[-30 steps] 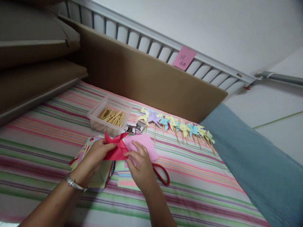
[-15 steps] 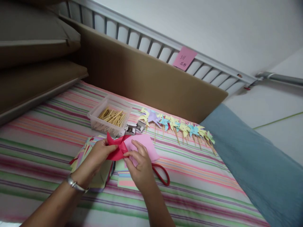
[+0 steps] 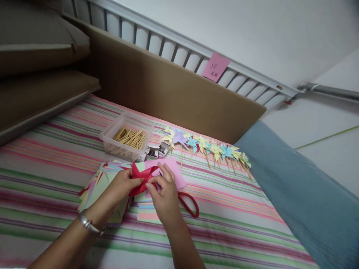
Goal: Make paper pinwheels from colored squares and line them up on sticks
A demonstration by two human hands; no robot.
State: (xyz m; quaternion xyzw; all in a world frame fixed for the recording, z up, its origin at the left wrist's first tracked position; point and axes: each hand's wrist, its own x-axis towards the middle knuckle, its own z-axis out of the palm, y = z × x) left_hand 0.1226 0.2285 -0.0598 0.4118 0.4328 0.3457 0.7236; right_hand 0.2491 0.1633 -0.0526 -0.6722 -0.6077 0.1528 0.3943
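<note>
A red paper pinwheel (image 3: 144, 174), its points partly folded in, is held between both hands above the cloth. My left hand (image 3: 125, 185), with a silver bracelet at the wrist, pinches its left side. The fingertips of my right hand (image 3: 162, 186) are closed on its right edge near the middle. Behind the right fingers lies a pink paper sheet (image 3: 176, 175). Under my left forearm is a pile of cut coloured papers (image 3: 98, 186). A red scissors handle (image 3: 196, 209) shows to the right of my right hand; the rest is hidden.
A clear plastic box (image 3: 105, 140) of wooden sticks (image 3: 131, 137) stands behind the hands, with small boxes (image 3: 163, 149) of metal pins beside it. Finished pinwheels (image 3: 215, 150) lie in a row to the right. A brown board (image 3: 168, 86) stands along the back.
My right fingertips have drawn a point of the red paper in toward the middle. Both hands still hold the pinwheel. The view has shifted slightly.
</note>
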